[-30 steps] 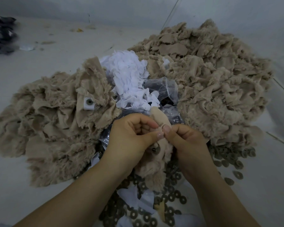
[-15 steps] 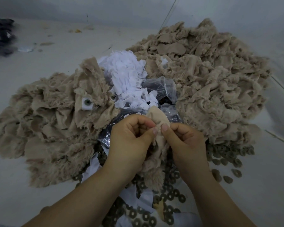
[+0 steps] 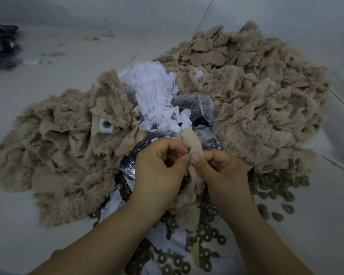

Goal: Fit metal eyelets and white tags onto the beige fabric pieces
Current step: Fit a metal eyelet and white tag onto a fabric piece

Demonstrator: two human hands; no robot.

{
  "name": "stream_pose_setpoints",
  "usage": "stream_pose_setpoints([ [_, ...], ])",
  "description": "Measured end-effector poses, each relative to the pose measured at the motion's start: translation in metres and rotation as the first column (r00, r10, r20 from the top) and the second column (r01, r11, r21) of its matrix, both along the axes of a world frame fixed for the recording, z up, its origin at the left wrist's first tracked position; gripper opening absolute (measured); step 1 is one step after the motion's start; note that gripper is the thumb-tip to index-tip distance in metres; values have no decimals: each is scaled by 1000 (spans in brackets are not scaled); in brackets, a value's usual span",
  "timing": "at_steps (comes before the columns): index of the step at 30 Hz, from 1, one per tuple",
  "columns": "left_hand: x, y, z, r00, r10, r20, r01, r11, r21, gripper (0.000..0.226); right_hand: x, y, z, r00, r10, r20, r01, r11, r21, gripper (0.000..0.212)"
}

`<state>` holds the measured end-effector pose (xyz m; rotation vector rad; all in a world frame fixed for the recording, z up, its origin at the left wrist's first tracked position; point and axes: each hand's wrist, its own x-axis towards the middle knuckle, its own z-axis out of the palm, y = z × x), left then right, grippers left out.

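A beige furry fabric piece [image 3: 191, 141] is held upright between both hands at the centre. My left hand [image 3: 159, 171] and my right hand [image 3: 222, 171] pinch it with thumbs side by side; what lies between the fingertips is hidden. Behind the hands sits a heap of white tags [image 3: 155, 100]. Dark metal eyelets [image 3: 207, 235] lie scattered below the hands and to the right. A large beige fabric pile [image 3: 252, 96] rises at the right. On the left pile [image 3: 58, 155] one piece [image 3: 105, 126] carries a white tag with an eyelet.
Clear plastic bags [image 3: 195, 106] lie between the tags and the right pile. Dark cloth [image 3: 2, 46] sits at the far left edge of the pale work surface [image 3: 48, 66]. Thin sticks [image 3: 342, 167] lie at the right.
Both hands have moved slightly up with the fabric piece, and the thumbs have drawn closer together on it.
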<state>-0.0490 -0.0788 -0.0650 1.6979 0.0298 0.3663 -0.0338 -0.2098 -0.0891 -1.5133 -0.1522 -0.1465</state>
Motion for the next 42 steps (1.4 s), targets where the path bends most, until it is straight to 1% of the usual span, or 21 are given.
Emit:
stream_pose_setpoints([
  [3,-2,0,-1,999,-35,35,33,998,57,14,-1,1,1,999,-41,9,41,998,-47,32],
  [8,-2,2,0,980,-81,182,20,950,313,13,0,-1,-1,996,-91,25,93,991,-93,27],
  [12,-2,2,-3,961,-114,252,-8,900,436,10,0,-2,-2,997,-77,21,79,991,-107,26],
  [15,0,2,-4,970,-76,230,-36,893,448,11,-3,0,-1,996,-82,37,86,991,-99,11],
  [16,2,2,-4,971,-78,225,-34,890,454,11,-3,0,-1,995,-91,38,94,990,-107,13],
  [19,6,4,-3,974,-93,205,-14,885,466,10,0,-1,-5,989,-103,109,118,982,-149,49],
  [20,7,5,-3,978,-91,188,-3,895,446,10,0,-2,-6,985,-87,149,110,982,-154,52],
  [22,8,6,-3,981,-90,171,14,915,402,12,1,-3,-5,978,-46,206,79,984,-158,44],
  [27,7,12,-4,979,-100,178,27,927,374,5,0,-4,-6,994,36,102,-30,998,-58,25],
  [30,7,17,-2,973,-128,192,51,931,361,8,1,-7,-6,991,104,80,-102,994,-32,22],
  [32,10,23,1,979,-136,151,70,924,376,8,1,-8,-5,986,155,59,-154,988,-33,25],
  [34,13,31,6,989,-124,86,81,919,386,13,3,-8,-4,989,135,61,-132,990,-51,25],
  [36,14,39,11,994,-94,63,63,924,377,16,5,-9,-3,993,88,83,-83,995,-62,25],
  [37,14,44,14,992,-113,47,88,925,369,16,6,-10,-2,993,59,98,-53,996,-70,25],
  [38,14,48,17,985,-175,14,157,917,367,16,7,-11,-2,994,26,111,-18,997,-75,25],
  [39,13,52,20,960,-275,-42,270,886,377,15,8,-12,-2,993,-5,121,14,997,-70,25],
  [40,11,56,23,912,-392,-123,408,823,395,15,9,-13,-2,992,-30,126,38,997,-60,25],
  [42,8,60,24,758,-569,-319,651,621,437,13,10,-13,-3,989,-60,132,68,996,-52,27],
])
